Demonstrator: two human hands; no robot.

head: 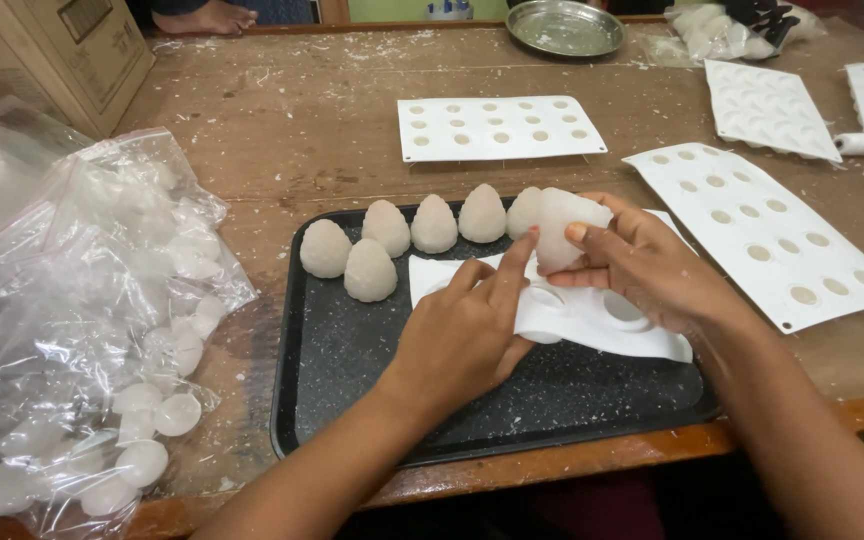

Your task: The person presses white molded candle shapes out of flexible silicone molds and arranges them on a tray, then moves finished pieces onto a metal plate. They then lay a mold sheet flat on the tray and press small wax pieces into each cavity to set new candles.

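Even bright light, soft shadows, sharp pic, slight wide-angle bend at edges.

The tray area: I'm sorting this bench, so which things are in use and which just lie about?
In use: left hand, right hand, white mould sheet, dark tray, cone-shaped pieces.
Lying about: flat mould sheets, bag of white shells, metal plate, cardboard box.
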